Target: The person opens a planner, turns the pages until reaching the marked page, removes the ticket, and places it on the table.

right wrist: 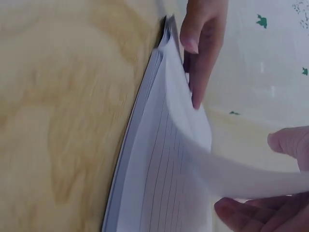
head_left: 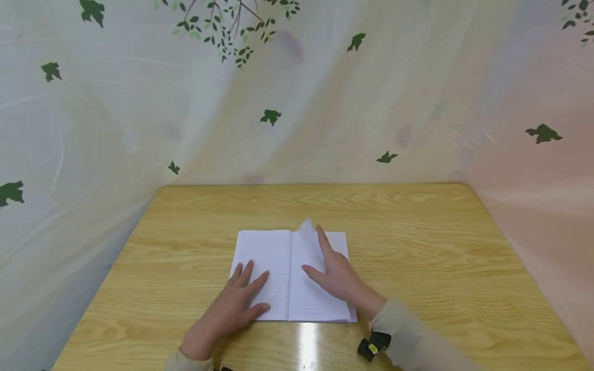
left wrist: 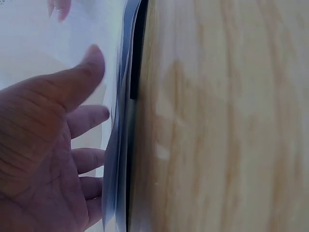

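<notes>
A lined notebook [head_left: 266,247] lies spread flat on the table, its spine running away from me. My left hand [head_left: 232,304] rests on the left page with its fingers spread; the left wrist view shows those fingertips [left wrist: 100,114] right at the paper. On the right side, a lifted page [head_left: 307,242] curves upward. My right hand [head_left: 341,275] is at this page, index finger straight and thumb held apart from it. In the right wrist view the raised sheet [right wrist: 236,179] bends over the right fingers [right wrist: 246,212], with the thumb standing off above it.
The wooden table [head_left: 427,237] extends around the notebook on all sides. Behind it hangs a pale curtain [head_left: 325,139] printed with green leaves and birds. A black strap with a small device [head_left: 373,346] is on the right wrist.
</notes>
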The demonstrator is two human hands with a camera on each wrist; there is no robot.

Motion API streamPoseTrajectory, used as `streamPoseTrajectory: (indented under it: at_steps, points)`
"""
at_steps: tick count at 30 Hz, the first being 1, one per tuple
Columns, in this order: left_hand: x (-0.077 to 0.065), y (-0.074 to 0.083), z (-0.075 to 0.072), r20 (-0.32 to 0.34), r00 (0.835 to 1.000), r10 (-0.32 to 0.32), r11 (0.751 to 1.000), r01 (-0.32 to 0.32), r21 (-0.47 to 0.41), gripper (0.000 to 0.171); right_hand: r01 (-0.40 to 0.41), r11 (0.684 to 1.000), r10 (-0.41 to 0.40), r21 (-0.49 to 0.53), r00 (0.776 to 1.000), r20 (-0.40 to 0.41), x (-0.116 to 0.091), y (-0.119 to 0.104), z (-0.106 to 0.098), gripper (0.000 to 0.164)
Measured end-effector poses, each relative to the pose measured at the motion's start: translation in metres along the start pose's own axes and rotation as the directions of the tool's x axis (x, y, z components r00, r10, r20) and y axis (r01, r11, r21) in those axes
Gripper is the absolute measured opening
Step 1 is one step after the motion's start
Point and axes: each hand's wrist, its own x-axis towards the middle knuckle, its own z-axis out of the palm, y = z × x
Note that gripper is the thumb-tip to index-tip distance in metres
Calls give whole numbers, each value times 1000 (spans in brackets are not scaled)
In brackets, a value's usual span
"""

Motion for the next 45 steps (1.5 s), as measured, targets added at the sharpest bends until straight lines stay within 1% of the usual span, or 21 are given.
streamPoseTrajectory:
  at_steps: [3,5,7,9,12,16,21,28,31,34,37,40,45]
  points:
    - [0,0,0,-17,1000,-8,1000,8,-17,72,38,999,-38,2,992,120,-4,-4,4,80]
    - [1,0,0,-29,999,-16,999,15,-32,76,70,997,-65,-20,977,203,-6,-5,7,75]
    - [1,1,0,-33,999,-27,999,26,-47,79,86,995,-70,-49,961,268,-9,-6,11,74]
    - [1,1,0,-35,999,-37,997,35,-65,80,97,993,-70,-74,949,307,-12,-7,15,75]
    - [2,1,-1,-32,998,-45,996,42,-76,80,112,987,-66,-116,938,339,-14,-8,22,74]
    - [3,0,-1,-20,998,-63,995,61,-81,82,138,978,-73,-158,930,360,-16,-11,27,68]
    - [3,-1,0,-4,997,-83,993,83,-80,84,159,971,-86,-180,930,359,-15,-14,30,63]
    - [4,0,0,-11,997,-72,994,71,-78,89,158,976,-101,-149,937,335,-14,-17,33,59]
    - [4,1,0,-8,997,-74,994,73,-81,90,152,980,-100,-131,936,337,-14,-17,34,59]
    - [5,1,0,1,997,-81,994,81,-71,90,150,982,-100,-117,931,351,-14,-17,35,59]
    - [5,1,0,5,997,-82,995,83,-52,89,174,977,-117,-125,924,364,-13,-17,35,59]
    - [5,0,0,3,997,-75,997,75,-28,86,222,961,-148,-164,917,372,-14,-17,35,60]
    - [5,0,-1,-1,998,-58,998,58,-12,81,285,930,-168,-234,892,419,-14,-16,33,60]
